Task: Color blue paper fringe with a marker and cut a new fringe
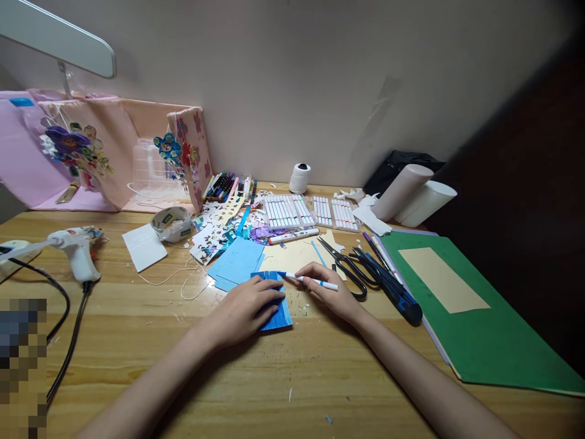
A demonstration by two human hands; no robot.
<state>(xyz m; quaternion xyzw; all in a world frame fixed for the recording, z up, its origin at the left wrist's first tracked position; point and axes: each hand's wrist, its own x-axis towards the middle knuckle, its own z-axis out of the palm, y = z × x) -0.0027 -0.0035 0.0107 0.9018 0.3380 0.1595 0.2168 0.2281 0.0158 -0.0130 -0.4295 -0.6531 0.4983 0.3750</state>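
Blue card (281,318), one; one marker (327,285) in right hand (337,299).

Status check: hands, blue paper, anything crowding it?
Left hand resting on dark blue paper. Right hand gripping marker, tip at the paper's far edge. Light blue sheets close beyond; scissors near right wrist.

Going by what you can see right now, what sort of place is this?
Probably a craft desk, though whether at home or in a workshop I can't tell: there's a glue gun, a pair of scissors, and a marker in the right hand.
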